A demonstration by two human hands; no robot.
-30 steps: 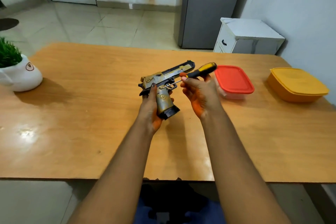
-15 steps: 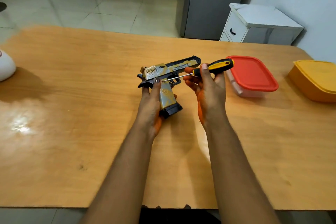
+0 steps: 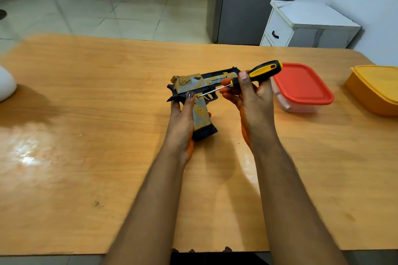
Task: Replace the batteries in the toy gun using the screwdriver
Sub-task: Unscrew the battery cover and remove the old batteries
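unscrewing stage on toy gun (image 3: 201, 86), early in task.
left hand (image 3: 183, 122) grip wrapped round the gun's handle, holding it above the tabletop (image 3: 86, 114); right hand (image 3: 252, 101) grip closed on the screwdriver (image 3: 256, 75), tip set at the frame just above the handle, likely on a cover screw. no cover off, no batteries visible, so opening, swapping and closing all look left. red-lidded box (image 3: 301, 88) and yellow box (image 3: 374, 88) sit to the right.

We see a wooden table (image 3: 90, 127) carrying a red-lidded container (image 3: 302, 85) near its far right corner, a yellow container (image 3: 375, 88) at the right edge (partly cropped), and a white object (image 3: 5, 86) at the left edge.
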